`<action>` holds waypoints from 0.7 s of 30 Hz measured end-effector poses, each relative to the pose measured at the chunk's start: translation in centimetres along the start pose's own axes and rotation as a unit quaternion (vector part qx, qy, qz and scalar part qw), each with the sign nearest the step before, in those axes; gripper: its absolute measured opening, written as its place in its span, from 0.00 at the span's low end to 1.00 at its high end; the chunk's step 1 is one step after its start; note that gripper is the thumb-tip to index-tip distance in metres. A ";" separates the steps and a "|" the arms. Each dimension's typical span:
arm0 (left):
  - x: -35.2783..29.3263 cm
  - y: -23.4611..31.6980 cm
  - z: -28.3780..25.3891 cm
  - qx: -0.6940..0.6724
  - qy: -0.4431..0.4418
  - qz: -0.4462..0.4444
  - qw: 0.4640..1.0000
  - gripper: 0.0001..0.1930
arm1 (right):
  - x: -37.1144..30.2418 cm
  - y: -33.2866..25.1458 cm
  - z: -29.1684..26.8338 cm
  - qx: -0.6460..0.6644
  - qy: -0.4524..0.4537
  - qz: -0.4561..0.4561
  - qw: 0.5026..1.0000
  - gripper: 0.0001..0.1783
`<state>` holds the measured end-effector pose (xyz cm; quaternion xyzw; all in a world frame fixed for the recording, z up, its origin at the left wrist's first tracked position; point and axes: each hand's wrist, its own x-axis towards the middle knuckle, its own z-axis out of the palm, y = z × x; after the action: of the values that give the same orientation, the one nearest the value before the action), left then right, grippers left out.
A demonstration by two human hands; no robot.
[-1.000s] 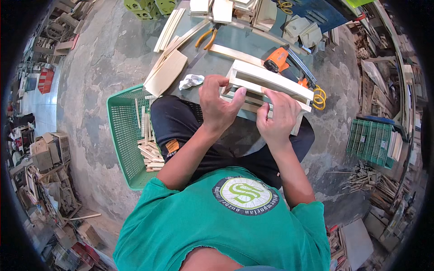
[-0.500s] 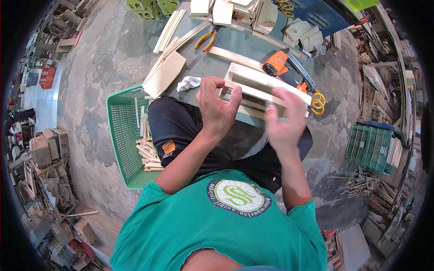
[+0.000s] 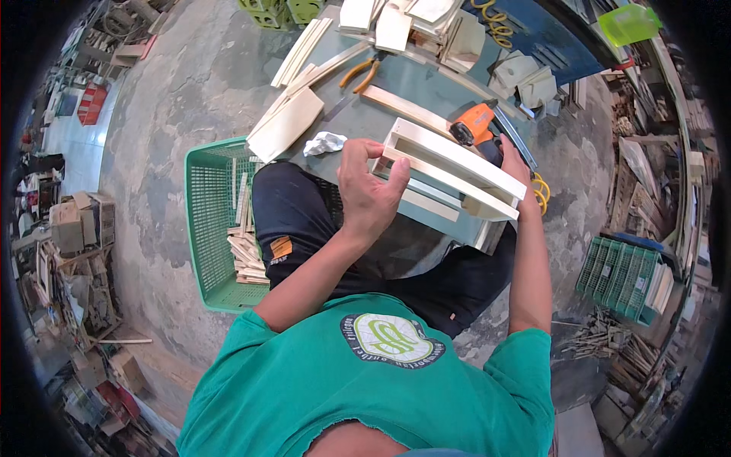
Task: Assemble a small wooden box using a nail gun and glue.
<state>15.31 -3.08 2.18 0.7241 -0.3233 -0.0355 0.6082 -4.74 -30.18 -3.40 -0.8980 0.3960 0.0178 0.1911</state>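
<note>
My left hand (image 3: 369, 183) grips the left end of a narrow wooden frame (image 3: 457, 171), built of pale slats with an open middle, its thumb over the near slat. The frame is held tilted above the grey-green work surface. Past its right end, my right hand (image 3: 518, 171) is at the dark handle of an orange nail gun (image 3: 476, 122), fingers curled about it; the frame hides part of this hand. The gun lies on the far right of the surface, a yellow coiled hose (image 3: 541, 192) beside it.
Orange-handled pincers (image 3: 359, 75), a crumpled white wad (image 3: 325, 143), loose slats (image 3: 303, 52) and a pointed board (image 3: 288, 124) lie on the work surface (image 3: 343, 114). Cut wood pieces (image 3: 393, 27) are stacked at the back. A green basket (image 3: 199, 228) with wood strips stands left of my leg.
My right hand has left the space by the frame's near side and moved right and away to the nail gun. My left hand keeps its hold on the frame.
</note>
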 end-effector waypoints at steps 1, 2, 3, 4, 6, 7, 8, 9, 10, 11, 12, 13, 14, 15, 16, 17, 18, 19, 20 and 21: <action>-0.2 -0.1 0.2 -0.016 0.004 -0.015 1.000 0.17 | 0.2 -0.4 -0.3 -0.005 -0.024 0.019 1.000 0.52; -0.3 -0.1 0.3 -0.033 0.008 -0.030 0.999 0.17 | 0.4 -0.9 -0.4 -0.003 -0.025 0.017 1.000 0.52; -0.2 -0.2 0.2 -0.031 0.008 -0.029 0.999 0.17 | 0.7 -1.4 -0.5 -0.036 -0.032 0.005 0.999 0.51; -0.2 -0.1 0.2 -0.030 0.004 -0.033 0.999 0.17 | 0.8 -1.8 -0.7 -0.071 -0.038 -0.005 0.997 0.50; -0.2 0.0 0.2 -0.029 0.000 -0.036 0.999 0.17 | 1.5 -1.5 0.1 -0.073 -0.027 -0.029 0.997 0.50; -0.2 0.0 0.2 -0.031 0.001 -0.041 0.999 0.17 | 1.7 -1.8 0.2 -0.076 -0.016 -0.055 0.995 0.49; -0.2 -0.1 0.1 -0.033 0.002 -0.047 0.998 0.17 | 1.7 -1.8 0.0 -0.076 -0.016 -0.056 0.995 0.49; -0.3 -0.1 0.1 -0.033 0.003 -0.046 0.998 0.17 | 1.6 -1.8 -0.3 -0.070 -0.030 -0.053 0.996 0.49; -0.5 -0.2 0.1 -0.032 0.000 -0.054 0.998 0.17 | 1.7 -2.1 -0.9 -0.064 -0.043 -0.051 0.996 0.49; -0.5 -0.2 0.1 -0.032 -0.005 -0.063 0.997 0.18 | 1.6 -2.1 -1.8 -0.066 -0.041 -0.051 0.996 0.49; -0.5 -0.1 0.2 -0.034 -0.004 -0.062 0.997 0.18 | 1.3 -1.9 -2.9 -0.064 -0.044 -0.020 0.997 0.48; -0.5 0.2 0.3 -0.034 -0.008 -0.073 0.997 0.18 | 0.8 -1.7 -4.0 -0.062 -0.049 0.011 0.997 0.48; -0.5 0.3 0.3 -0.036 -0.013 -0.084 0.996 0.18 | 0.2 -1.3 -5.2 -0.064 -0.050 0.014 0.997 0.48; -0.3 0.6 0.4 -0.040 -0.015 -0.087 0.995 0.18 | -0.7 -0.8 -6.5 -0.030 -0.032 0.045 0.998 0.48; -0.1 1.0 0.4 -0.065 -0.017 -0.102 0.993 0.19 | -1.8 -0.3 -7.8 0.004 -0.014 0.077 0.997 0.48; 0.0 1.2 0.2 -0.089 -0.017 -0.118 0.989 0.19 | -3.0 -0.1 -9.6 0.027 0.006 0.068 0.997 0.46; 0.0 1.0 0.2 -0.090 -0.019 -0.122 0.988 0.19 | -4.5 -0.3 -11.3 0.050 0.026 0.058 0.997 0.44; 0.1 0.9 0.2 -0.098 -0.021 -0.132 0.986 0.19 | -6.6 -1.5 -13.2 0.146 0.031 0.085 0.985 0.39; 0.0 0.7 -0.1 -0.099 -0.020 -0.141 0.985 0.19 | -8.6 -3.0 -14.8 0.245 0.033 0.106 0.963 0.35; 0.0 0.5 0.1 -0.107 -0.027 -0.146 0.983 0.19 | -10.8 -4.6 -17.0 0.300 0.034 0.152 0.941 0.29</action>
<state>15.02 -3.16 2.58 0.6929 -0.2243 -0.1777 0.6618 -10.88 -25.83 15.88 -0.7285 0.5206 -0.1032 0.4331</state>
